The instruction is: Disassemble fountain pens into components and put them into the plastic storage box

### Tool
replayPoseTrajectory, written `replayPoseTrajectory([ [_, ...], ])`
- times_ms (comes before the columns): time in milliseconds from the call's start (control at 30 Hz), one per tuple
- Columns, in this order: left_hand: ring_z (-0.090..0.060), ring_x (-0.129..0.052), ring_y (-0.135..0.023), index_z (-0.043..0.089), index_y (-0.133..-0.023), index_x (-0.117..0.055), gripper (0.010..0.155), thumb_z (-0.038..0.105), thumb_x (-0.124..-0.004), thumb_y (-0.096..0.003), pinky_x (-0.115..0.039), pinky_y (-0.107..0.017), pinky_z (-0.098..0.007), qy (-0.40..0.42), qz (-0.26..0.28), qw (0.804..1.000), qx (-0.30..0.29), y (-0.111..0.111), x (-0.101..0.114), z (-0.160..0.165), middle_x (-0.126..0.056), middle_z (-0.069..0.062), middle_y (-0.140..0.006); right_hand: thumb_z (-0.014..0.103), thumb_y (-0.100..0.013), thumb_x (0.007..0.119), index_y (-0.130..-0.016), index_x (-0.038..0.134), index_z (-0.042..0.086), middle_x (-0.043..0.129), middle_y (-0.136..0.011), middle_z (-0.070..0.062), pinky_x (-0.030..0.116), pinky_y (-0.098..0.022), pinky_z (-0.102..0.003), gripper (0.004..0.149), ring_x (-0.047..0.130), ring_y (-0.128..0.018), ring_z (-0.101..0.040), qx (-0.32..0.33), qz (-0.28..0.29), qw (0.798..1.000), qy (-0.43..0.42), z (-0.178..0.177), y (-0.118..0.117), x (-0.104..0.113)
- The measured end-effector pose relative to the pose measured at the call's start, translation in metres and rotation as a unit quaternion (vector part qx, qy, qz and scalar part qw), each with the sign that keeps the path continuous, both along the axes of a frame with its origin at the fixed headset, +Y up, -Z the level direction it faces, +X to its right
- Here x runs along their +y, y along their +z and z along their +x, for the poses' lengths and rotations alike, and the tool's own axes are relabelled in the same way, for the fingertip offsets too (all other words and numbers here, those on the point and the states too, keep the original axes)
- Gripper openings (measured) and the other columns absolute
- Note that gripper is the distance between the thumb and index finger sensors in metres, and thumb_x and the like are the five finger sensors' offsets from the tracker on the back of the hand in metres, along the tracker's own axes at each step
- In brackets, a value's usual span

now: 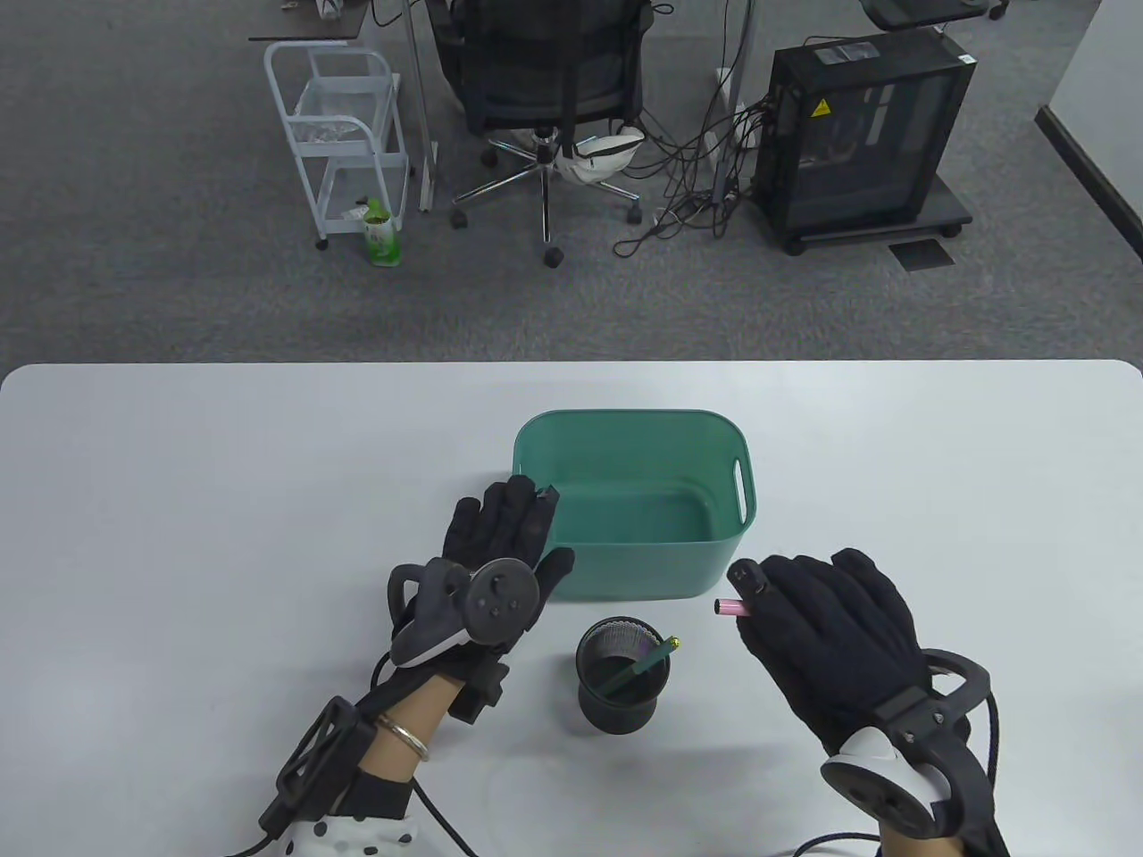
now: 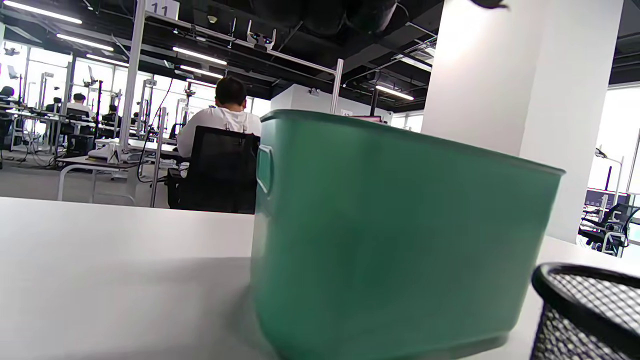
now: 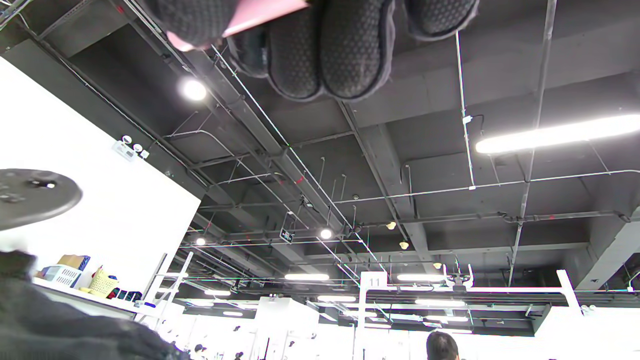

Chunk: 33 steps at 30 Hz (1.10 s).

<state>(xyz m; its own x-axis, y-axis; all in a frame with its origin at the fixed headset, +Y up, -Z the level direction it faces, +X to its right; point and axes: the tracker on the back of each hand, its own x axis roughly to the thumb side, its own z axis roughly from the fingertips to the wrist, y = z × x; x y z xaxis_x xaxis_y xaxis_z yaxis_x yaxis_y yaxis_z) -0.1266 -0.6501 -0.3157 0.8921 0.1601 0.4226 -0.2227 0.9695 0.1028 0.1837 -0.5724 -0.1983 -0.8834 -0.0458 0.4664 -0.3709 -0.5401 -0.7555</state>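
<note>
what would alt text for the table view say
Two gloved hands work at a white table: the right hand grips a pink pen part, while the left hand rests open against a green storage box. A black mesh cup between them holds a green pen.

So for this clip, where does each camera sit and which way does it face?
Table view: above, looking down at the green box, mesh pen cup, left hand, right hand gripping a pink pen part.
Left wrist view: low at table level, facing the green box; no fingers visible.
Right wrist view: tilted up at the ceiling; fingers at top.
Shared: box, cup, pink part.
</note>
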Motion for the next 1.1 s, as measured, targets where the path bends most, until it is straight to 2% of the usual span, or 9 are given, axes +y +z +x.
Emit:
replayPoseTrajectory([
  [67,-0.041,-0.041,-0.122,0.013,-0.128,-0.038,0.072,0.053,-0.046,-0.0688,-0.029,-0.089,-0.056,-0.003,0.009,1.0,-0.005,0.009,-0.004,-0.003,-0.041,-0.02,-0.133,0.049,-0.055,0.069,-0.097,0.079,0.036,0.085,-0.091,0.008,0.062,-0.076,-0.046,0.045,0.086,-0.081,-0.012,-0.001,0.0,1.0,0.001,-0.002,-0.001,0.0],
  [300,-0.041,-0.037,-0.122,0.013,-0.129,-0.036,0.074,0.054,-0.045,-0.0685,-0.027,-0.089,-0.055,-0.011,0.016,1.0,-0.009,0.038,-0.018,-0.015,-0.037,-0.019,-0.134,0.049,-0.055,0.069,-0.097,0.079,0.036,0.085,-0.091,0.008,0.062,-0.076,-0.046,0.045,0.086,-0.081,-0.012,-0.001,-0.002,1.0,0.002,-0.004,-0.001,0.0],
  [567,-0.04,-0.036,-0.122,0.013,-0.129,-0.036,0.073,0.054,-0.044,-0.0686,-0.027,-0.089,-0.055,-0.025,0.021,0.999,0.007,0.061,-0.029,-0.028,-0.036,-0.019,-0.134,0.049,-0.055,0.069,-0.097,0.079,0.036,0.085,-0.091,0.008,0.062,-0.076,-0.046,0.045,0.086,-0.081,-0.013,-0.004,-0.005,1.0,0.004,-0.004,-0.002,-0.001],
  [767,-0.04,-0.036,-0.122,0.013,-0.129,-0.036,0.073,0.053,-0.044,-0.0687,-0.026,-0.089,-0.055,-0.023,0.025,0.999,0.019,0.081,-0.044,-0.035,-0.035,-0.019,-0.134,0.049,-0.055,0.069,-0.097,0.079,0.036,0.085,-0.091,0.008,0.062,-0.076,-0.046,0.045,0.086,-0.081,-0.013,-0.006,-0.005,1.0,0.006,-0.004,-0.003,-0.001],
  [1100,-0.039,-0.033,-0.123,0.014,-0.128,-0.034,0.073,0.053,-0.042,-0.068,-0.024,-0.088,-0.054,-0.038,0.029,0.999,0.013,0.092,-0.058,-0.041,-0.033,-0.017,-0.134,0.049,-0.055,0.069,-0.097,0.079,0.035,0.085,-0.091,0.008,0.062,-0.076,-0.046,0.045,0.086,-0.081,-0.013,-0.014,-0.009,1.0,0.012,-0.004,-0.006,-0.001],
])
